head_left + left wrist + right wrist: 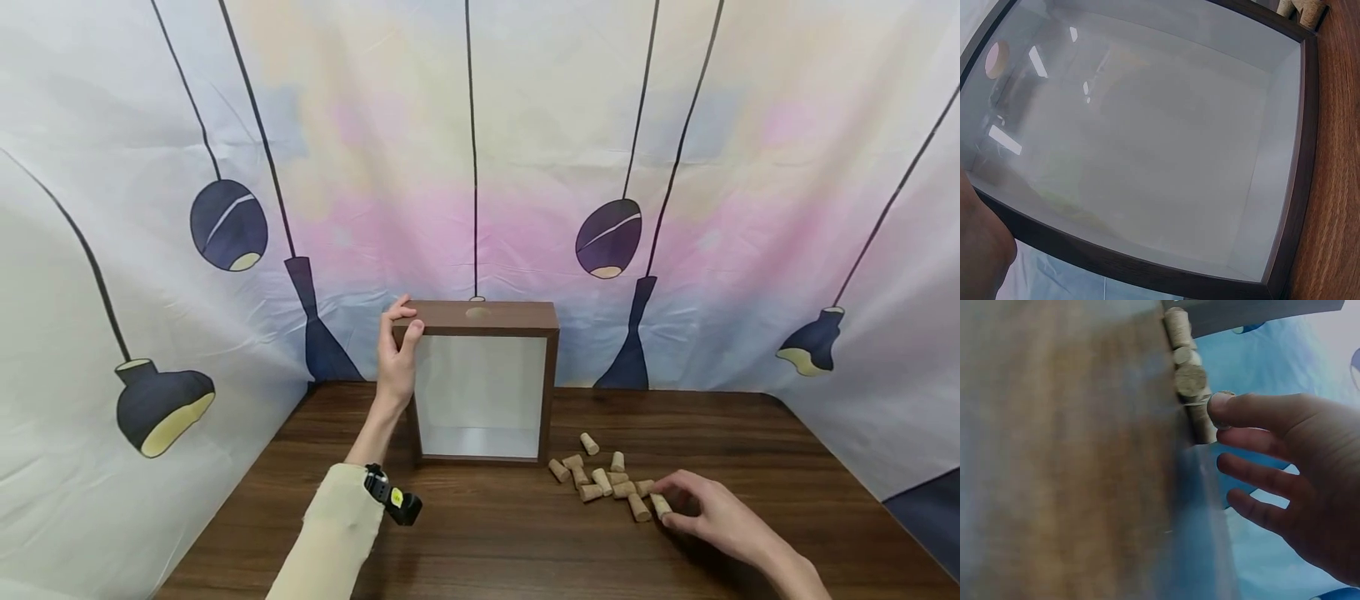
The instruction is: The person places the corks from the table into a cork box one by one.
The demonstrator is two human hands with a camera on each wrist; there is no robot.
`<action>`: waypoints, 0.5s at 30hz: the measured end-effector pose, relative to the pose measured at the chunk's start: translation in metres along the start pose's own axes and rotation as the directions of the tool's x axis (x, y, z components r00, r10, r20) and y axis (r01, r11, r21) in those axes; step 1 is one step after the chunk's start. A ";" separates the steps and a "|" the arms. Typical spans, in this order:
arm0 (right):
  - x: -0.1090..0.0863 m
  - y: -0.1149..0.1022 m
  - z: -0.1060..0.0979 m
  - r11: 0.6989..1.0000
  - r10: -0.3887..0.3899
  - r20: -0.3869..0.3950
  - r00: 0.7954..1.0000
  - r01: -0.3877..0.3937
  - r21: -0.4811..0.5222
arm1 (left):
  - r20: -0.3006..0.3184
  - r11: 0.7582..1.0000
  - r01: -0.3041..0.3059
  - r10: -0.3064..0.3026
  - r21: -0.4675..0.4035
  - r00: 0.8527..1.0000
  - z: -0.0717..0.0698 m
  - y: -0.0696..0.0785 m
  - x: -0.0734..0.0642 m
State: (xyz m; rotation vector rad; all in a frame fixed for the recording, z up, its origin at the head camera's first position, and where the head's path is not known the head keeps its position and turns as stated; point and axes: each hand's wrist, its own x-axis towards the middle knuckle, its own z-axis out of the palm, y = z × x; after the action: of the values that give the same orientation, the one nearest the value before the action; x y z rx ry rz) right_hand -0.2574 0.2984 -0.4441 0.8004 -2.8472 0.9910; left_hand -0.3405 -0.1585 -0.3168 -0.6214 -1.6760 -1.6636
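A brown wooden shadow box frame (517, 317) stands upright on the table, its clear front facing me and a white inside showing. A round hole (477, 312) is cut in its top side. My left hand (397, 358) grips the top left corner, thumb on the front edge and fingers over the top. To the right of the box, my right hand (712, 512) pinches a wine cork (661, 506) between thumb and index finger, at the near right end of a loose group of corks (622, 490). In the right wrist view, the thumb (1225, 411) hides most of that cork.
One cork (589, 443) lies apart, close to the box's lower right corner. The dark wooden table (480, 542) ends at the back against a hanging cloth (480, 167) printed with lamps. A black strap device (393, 497) sits on my left wrist.
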 end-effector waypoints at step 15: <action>0.031 -0.041 -0.027 0.961 -0.256 -0.260 0.931 0.214 -0.177 | -0.006 1.000 -0.021 0.021 0.019 1.000 0.002 0.000 -0.001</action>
State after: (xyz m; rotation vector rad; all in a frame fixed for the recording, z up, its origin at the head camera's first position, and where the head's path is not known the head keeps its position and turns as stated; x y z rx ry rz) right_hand -0.2683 0.2726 -0.3928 0.8817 -2.4785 0.7824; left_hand -0.3404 -0.1569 -0.3171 -0.6215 -1.6738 -1.6312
